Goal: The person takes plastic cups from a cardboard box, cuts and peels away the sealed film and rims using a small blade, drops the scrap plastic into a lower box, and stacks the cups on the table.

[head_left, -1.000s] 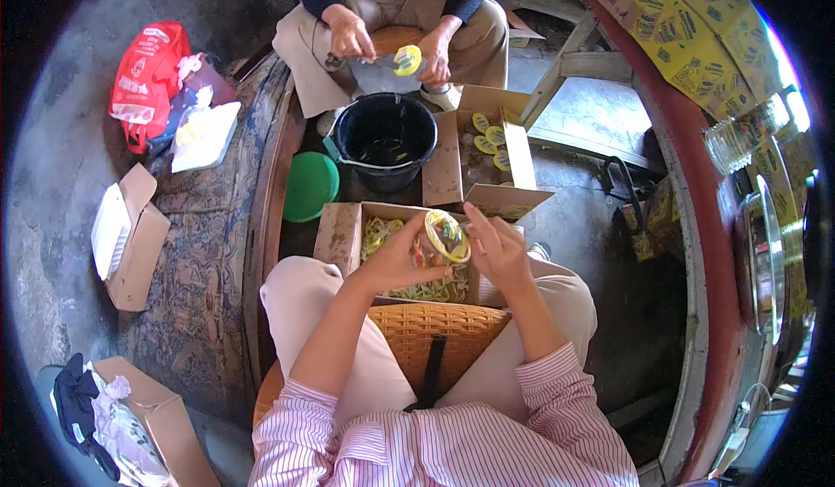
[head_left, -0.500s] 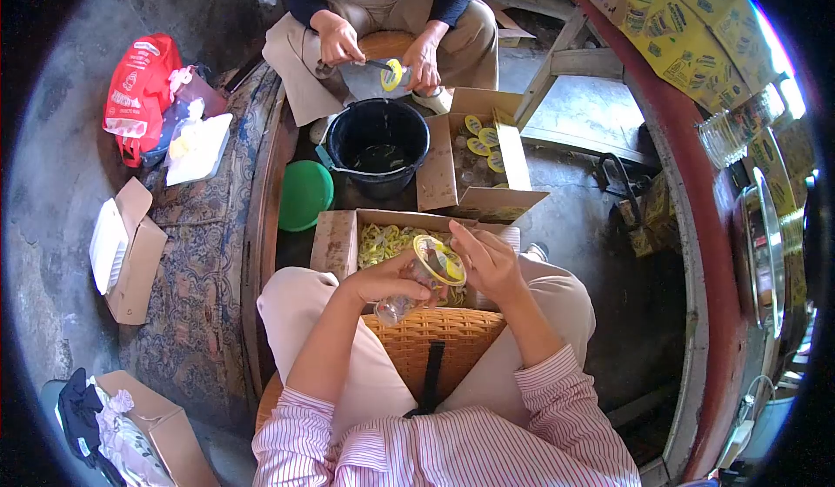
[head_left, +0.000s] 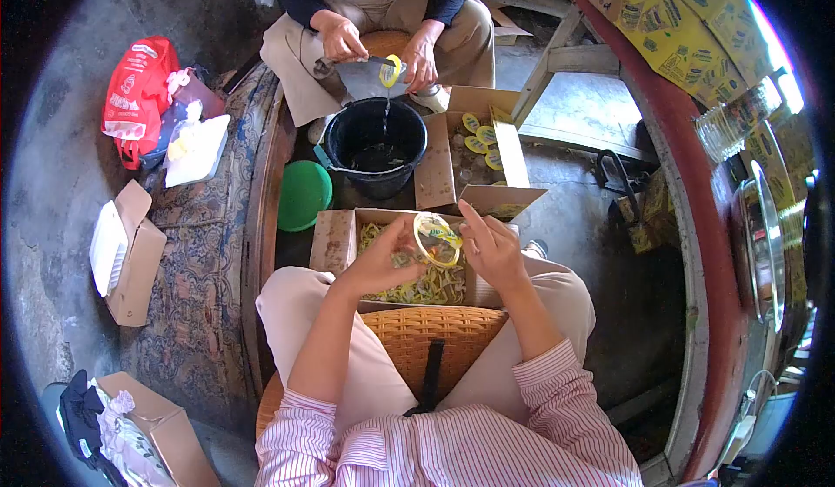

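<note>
Head cam: vs prev. frame, cup [head_left: 436, 237] isn't jutting its base lower-left anymore; it's looking clear, yellow-rimmed. L hand [head_left: 379, 259] is curling round it mid-frame; R hand [head_left: 494, 254] is hovering alongside, can't tell if pinching.

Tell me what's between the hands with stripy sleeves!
A yellow-rimmed plastic cup is between the left hand and right hand, as the head view shows.
</note>
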### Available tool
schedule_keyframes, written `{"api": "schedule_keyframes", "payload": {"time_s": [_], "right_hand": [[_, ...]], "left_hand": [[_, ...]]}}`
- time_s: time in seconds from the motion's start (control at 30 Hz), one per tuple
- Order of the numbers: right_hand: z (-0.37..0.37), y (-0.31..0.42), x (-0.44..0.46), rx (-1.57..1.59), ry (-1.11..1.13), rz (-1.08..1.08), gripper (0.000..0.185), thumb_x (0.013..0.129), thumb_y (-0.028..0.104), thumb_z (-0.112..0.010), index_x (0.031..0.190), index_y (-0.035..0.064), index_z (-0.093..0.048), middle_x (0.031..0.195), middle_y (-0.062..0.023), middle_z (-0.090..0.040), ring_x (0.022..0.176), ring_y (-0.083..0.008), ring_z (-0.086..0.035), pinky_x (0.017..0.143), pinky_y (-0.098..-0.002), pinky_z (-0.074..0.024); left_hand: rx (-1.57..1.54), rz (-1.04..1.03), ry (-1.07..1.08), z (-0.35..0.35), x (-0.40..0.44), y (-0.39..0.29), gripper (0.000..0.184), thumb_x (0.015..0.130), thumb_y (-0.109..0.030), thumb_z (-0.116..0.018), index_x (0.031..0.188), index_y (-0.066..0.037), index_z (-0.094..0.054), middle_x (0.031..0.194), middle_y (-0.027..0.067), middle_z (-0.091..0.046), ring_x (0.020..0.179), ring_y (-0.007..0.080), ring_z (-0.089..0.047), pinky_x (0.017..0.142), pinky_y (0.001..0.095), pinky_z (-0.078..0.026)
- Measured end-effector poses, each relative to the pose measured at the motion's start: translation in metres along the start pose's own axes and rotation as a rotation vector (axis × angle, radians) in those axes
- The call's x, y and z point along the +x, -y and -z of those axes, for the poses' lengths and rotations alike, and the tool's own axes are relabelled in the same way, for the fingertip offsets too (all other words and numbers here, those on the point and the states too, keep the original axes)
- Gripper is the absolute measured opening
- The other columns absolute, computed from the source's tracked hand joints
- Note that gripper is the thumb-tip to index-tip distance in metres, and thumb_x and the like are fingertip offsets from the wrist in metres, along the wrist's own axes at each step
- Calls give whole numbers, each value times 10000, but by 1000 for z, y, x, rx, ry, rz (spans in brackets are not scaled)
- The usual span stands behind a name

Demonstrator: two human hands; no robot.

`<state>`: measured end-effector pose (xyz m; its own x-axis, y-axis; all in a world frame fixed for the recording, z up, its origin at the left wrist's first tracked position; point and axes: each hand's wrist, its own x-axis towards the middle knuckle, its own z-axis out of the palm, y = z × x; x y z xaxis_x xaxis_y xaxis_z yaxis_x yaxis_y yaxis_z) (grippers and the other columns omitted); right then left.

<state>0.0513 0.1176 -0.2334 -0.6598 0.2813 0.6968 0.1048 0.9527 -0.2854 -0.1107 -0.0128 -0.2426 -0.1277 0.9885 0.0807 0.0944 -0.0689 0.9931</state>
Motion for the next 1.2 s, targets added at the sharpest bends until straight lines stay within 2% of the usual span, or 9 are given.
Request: {"api": "schedule_keyframes", "payload": {"time_s": [0.17,0.27,0.47,0.57,0.67,0.77,0.97,1.07,1.2], "right_hand": [[-4,2,0,-5,5,20,518,665,-30,-596,1175,-6,-504,661,-60,-561,569,-179,-552,522,-302,-477],[-4,2,1,-11,8,27,514,668,-32,-600,1172,-17,-501,654,-62,-557,560,-180,-548,517,-301,-475],[-3,3,0,51,-7,41,518,666,-34,-608,1172,-32,-495,615,-57,-528,536,-174,-527,501,-297,-465],[-6,4,-2,49,3,46,509,674,-26,-617,1169,-31,-498,603,-54,-520,531,-169,-522,491,-295,-458],[-6,4,-2,37,13,49,505,676,-15,-625,1166,-31,-501,610,-56,-526,534,-166,-526,483,-293,-453],[-6,6,-2,62,-16,66,507,673,-13,-623,1165,-31,-502,621,-59,-534,539,-166,-530,482,-295,-449],[-2,12,0,147,-39,89,516,665,-4,-626,1165,-35,-500,628,-72,-539,545,-188,-531,491,-306,-450],[-1,14,0,162,-36,93,517,660,5,-627,1160,-40,-503,635,-83,-544,557,-198,-538,495,-309,-453],[6,22,6,170,-41,114,492,665,12,-618,1143,-45,-516,657,-96,-559,575,-201,-551,505,-308,-460]], "left_hand": [[271,45,-60,-4,-1,-1,742,631,-200,-747,1244,-41,-361,1035,91,-523,894,159,-521,743,278,-436],[274,208,-37,-5,1,1,813,610,-133,-779,1284,-46,-332,1164,55,-484,1064,130,-464,899,288,-377],[141,163,17,-4,0,-8,778,628,-139,-772,1271,-46,-343,1164,54,-483,1068,140,-462,920,288,-366],[75,97,27,-8,-2,-9,682,659,-144,-740,1224,-59,-369,999,44,-535,855,100,-521,671,244,-437],[-36,224,63,-10,-2,-19,731,644,-123,-753,1253,-51,-354,1151,50,-482,1060,138,-460,926,288,-362],[-126,304,154,-7,-3,-20,729,647,-112,-746,1256,-58,-348,1133,50,-494,1040,138,-468,914,287,-371],[-296,420,304,-6,-7,-34,715,656,-135,-747,1240,-51,-343,1012,76,-558,850,154,-552,667,314,-483],[-439,446,355,-6,-10,-38,567,691,-148,-711,1161,-36,-412,916,70,-595,825,141,-576,666,250,-467],[-703,448,562,-5,-10,0,437,699,-183,-674,1061,-33,-481,872,104,-587,722,168,-569,565,270,-459]]}}
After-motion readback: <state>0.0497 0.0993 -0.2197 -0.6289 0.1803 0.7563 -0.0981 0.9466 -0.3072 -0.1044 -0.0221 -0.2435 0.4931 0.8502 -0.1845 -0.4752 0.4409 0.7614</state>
